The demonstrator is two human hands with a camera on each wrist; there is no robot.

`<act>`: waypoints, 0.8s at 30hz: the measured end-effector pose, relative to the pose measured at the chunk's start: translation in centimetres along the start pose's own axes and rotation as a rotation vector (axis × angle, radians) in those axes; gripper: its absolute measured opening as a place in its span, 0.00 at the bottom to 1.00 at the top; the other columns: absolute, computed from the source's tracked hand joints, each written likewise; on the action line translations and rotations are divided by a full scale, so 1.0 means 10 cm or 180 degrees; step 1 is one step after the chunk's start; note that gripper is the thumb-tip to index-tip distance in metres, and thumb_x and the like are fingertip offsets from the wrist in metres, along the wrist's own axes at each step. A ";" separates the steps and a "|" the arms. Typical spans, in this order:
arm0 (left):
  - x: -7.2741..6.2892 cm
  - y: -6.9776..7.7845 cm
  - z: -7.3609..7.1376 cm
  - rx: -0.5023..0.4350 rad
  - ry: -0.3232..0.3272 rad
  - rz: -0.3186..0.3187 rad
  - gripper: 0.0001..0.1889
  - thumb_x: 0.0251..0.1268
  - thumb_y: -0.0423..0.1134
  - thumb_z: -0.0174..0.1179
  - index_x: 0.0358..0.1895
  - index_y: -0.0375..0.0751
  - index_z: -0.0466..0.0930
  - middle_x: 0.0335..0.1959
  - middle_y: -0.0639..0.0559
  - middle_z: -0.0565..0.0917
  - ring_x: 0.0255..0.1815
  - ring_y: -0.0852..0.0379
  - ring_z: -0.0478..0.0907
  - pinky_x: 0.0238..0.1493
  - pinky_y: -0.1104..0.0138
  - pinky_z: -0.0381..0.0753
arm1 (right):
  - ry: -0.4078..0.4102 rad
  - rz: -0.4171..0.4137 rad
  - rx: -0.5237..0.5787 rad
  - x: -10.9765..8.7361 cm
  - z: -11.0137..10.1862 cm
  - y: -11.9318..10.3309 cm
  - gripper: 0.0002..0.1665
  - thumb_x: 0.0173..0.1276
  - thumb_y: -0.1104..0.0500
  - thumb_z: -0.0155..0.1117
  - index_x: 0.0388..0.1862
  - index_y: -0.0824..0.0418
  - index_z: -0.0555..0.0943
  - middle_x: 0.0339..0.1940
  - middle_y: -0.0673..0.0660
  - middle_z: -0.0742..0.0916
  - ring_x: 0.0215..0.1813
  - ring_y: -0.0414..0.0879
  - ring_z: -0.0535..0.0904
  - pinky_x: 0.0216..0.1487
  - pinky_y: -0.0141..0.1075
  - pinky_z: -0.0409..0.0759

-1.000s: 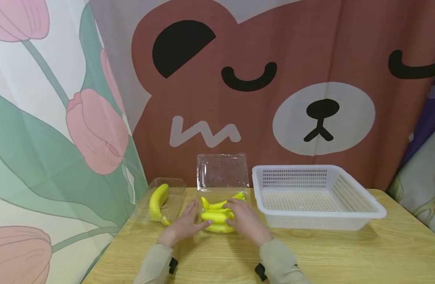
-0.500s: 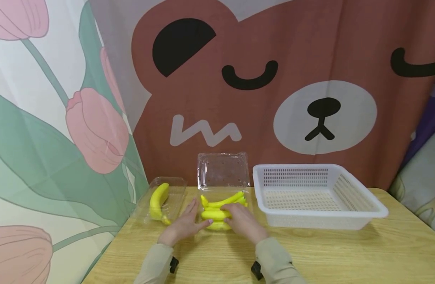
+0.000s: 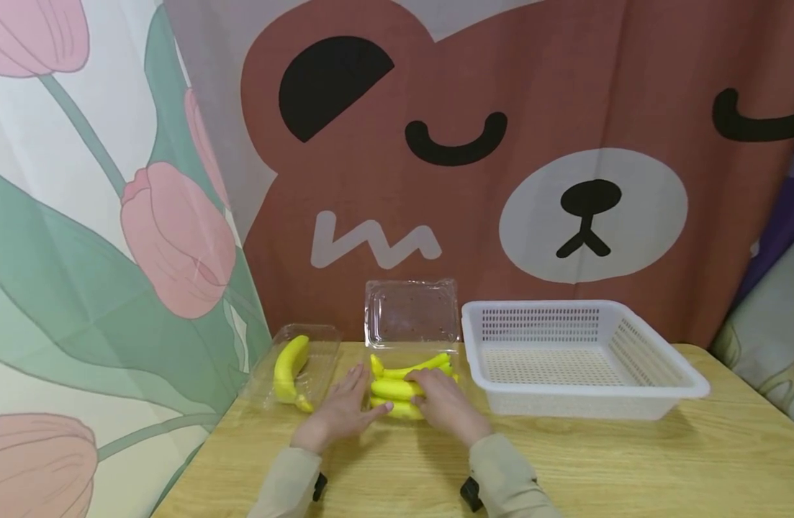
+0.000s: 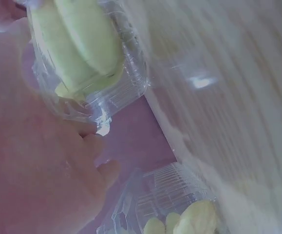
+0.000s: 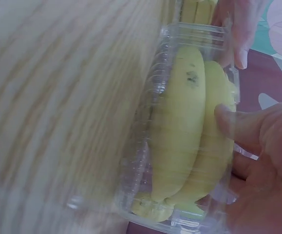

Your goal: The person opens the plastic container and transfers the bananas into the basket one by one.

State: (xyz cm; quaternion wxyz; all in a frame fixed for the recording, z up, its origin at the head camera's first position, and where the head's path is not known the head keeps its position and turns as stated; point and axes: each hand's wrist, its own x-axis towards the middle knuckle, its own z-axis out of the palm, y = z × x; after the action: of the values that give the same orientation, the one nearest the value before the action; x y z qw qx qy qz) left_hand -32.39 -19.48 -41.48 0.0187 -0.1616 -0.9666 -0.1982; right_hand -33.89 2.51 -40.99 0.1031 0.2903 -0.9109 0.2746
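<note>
Glossy clear plastic clamshell, smooth bananas, grained wood table

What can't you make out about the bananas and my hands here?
- Head view: your right hand covers part of the bananas in the middle box, so I can't count them.
- Right wrist view: the dark mark is too blurred to read; the top edge cuts off your left hand.
- Left wrist view: the bottom edge cuts off the other clear box and its fruit.
</note>
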 end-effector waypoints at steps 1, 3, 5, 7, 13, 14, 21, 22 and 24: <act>0.00 0.00 0.01 0.0004 -0.0006 0.0002 0.51 0.67 0.70 0.47 0.77 0.31 0.47 0.79 0.38 0.43 0.79 0.42 0.40 0.75 0.45 0.41 | 0.0022 0.0002 0.0014 0.00 0.00 0.00 0.21 0.66 0.65 0.67 0.58 0.64 0.79 0.53 0.60 0.84 0.57 0.56 0.77 0.60 0.52 0.74; 0.00 0.00 0.01 0.0006 0.0005 0.0001 0.52 0.67 0.71 0.46 0.77 0.31 0.46 0.79 0.39 0.43 0.79 0.43 0.39 0.75 0.45 0.42 | 0.0080 -0.0016 0.0014 0.02 -0.01 -0.01 0.21 0.66 0.65 0.67 0.58 0.64 0.79 0.52 0.59 0.84 0.56 0.56 0.77 0.59 0.52 0.75; 0.01 0.00 0.01 0.0004 0.0011 -0.0017 0.53 0.66 0.72 0.46 0.78 0.31 0.44 0.79 0.40 0.42 0.79 0.44 0.39 0.75 0.46 0.41 | 0.0168 -0.0048 0.0009 0.03 -0.02 -0.01 0.21 0.65 0.66 0.67 0.57 0.65 0.79 0.51 0.60 0.84 0.54 0.56 0.77 0.58 0.52 0.75; 0.01 0.00 0.02 -0.0009 0.0007 -0.0040 0.53 0.66 0.72 0.46 0.78 0.32 0.42 0.79 0.41 0.42 0.79 0.45 0.39 0.75 0.46 0.40 | 0.0247 -0.0074 -0.0034 0.04 -0.03 -0.02 0.21 0.65 0.66 0.67 0.58 0.65 0.79 0.51 0.60 0.84 0.54 0.55 0.77 0.57 0.52 0.75; 0.02 0.02 0.03 -0.0011 -0.0010 -0.0111 0.52 0.67 0.70 0.46 0.78 0.32 0.42 0.79 0.42 0.41 0.79 0.46 0.37 0.75 0.46 0.36 | 0.0394 -0.0018 -0.0100 0.05 -0.08 -0.07 0.21 0.64 0.65 0.68 0.57 0.64 0.79 0.50 0.59 0.84 0.51 0.54 0.77 0.55 0.50 0.76; 0.02 0.02 0.03 -0.0008 -0.0003 -0.0114 0.52 0.68 0.70 0.46 0.78 0.32 0.42 0.80 0.42 0.41 0.79 0.46 0.37 0.75 0.46 0.35 | 0.0414 -0.0013 -0.0103 0.05 -0.10 -0.08 0.21 0.64 0.65 0.68 0.57 0.64 0.79 0.50 0.59 0.84 0.51 0.54 0.77 0.55 0.50 0.76; 0.01 0.03 0.02 0.0022 0.0016 -0.0133 0.48 0.71 0.67 0.44 0.78 0.32 0.44 0.79 0.42 0.41 0.79 0.45 0.37 0.74 0.45 0.35 | 0.0603 -0.0099 -0.0157 0.05 -0.20 -0.16 0.22 0.64 0.64 0.69 0.58 0.63 0.79 0.55 0.59 0.83 0.58 0.57 0.76 0.62 0.53 0.72; 0.01 0.03 0.02 0.0014 0.0027 -0.0129 0.47 0.72 0.66 0.44 0.78 0.32 0.44 0.79 0.41 0.42 0.79 0.44 0.37 0.74 0.44 0.35 | 0.0626 -0.0120 -0.0153 0.05 -0.22 -0.18 0.22 0.64 0.64 0.69 0.57 0.63 0.79 0.55 0.59 0.83 0.59 0.57 0.76 0.63 0.52 0.72; 0.01 0.03 0.01 -0.0001 0.0049 -0.0117 0.46 0.72 0.65 0.45 0.78 0.32 0.46 0.79 0.39 0.43 0.79 0.43 0.37 0.74 0.44 0.36 | 0.0667 -0.0164 -0.0169 0.05 -0.25 -0.20 0.22 0.64 0.64 0.70 0.57 0.62 0.79 0.55 0.57 0.83 0.59 0.55 0.76 0.63 0.51 0.72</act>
State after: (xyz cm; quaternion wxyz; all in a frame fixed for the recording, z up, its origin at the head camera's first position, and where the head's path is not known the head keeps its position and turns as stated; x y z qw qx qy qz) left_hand -32.33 -19.15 -41.49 0.0224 -0.1423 -0.9692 -0.1999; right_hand -33.03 2.30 -37.89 0.2124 0.2805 -0.8943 0.2765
